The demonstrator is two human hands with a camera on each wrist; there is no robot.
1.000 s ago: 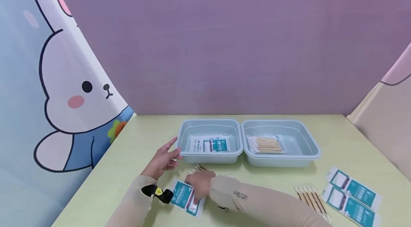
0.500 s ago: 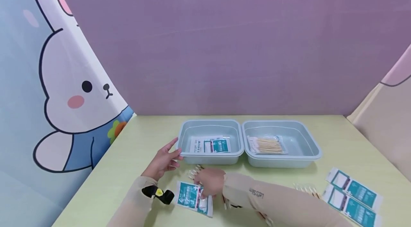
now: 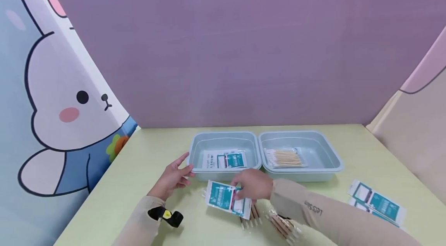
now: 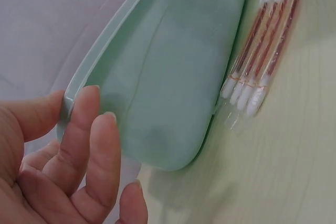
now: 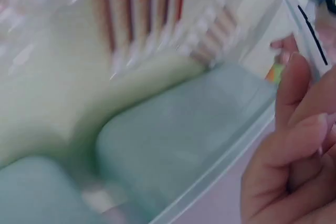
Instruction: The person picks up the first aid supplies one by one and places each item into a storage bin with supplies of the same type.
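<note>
My left hand [image 3: 170, 178] pinches the near-left rim of the left pale blue basin [image 3: 223, 176] between thumb and finger, other fingers loosely bent; the left wrist view shows the rim between them. In the head view, my right hand [image 3: 253, 185] holds a flat teal-and-white packet [image 3: 218, 196] by its right part, tilted in front of that basin. More such packets [image 3: 235, 160] lie inside the basin. Below the held packet, iodine-type swabs [image 3: 251, 218] with brown shafts lie in clear wrap; the left wrist view shows several swabs [image 4: 268, 40] beside the basin.
A second basin [image 3: 303, 176] stands against the first on the right, with a clear bag of wooden cotton swabs [image 3: 285, 158] inside. Another wrapped swab bundle [image 3: 283, 227] lies near my right sleeve. Overlapping packets [image 3: 383, 205] lie on the table's right side. A purple backdrop [image 3: 223, 45] rises behind.
My right hand has lifted the teal packet off the table and carried it up and right toward the left basin's front. My left hand stays at the rim. The head view has shifted slightly.
</note>
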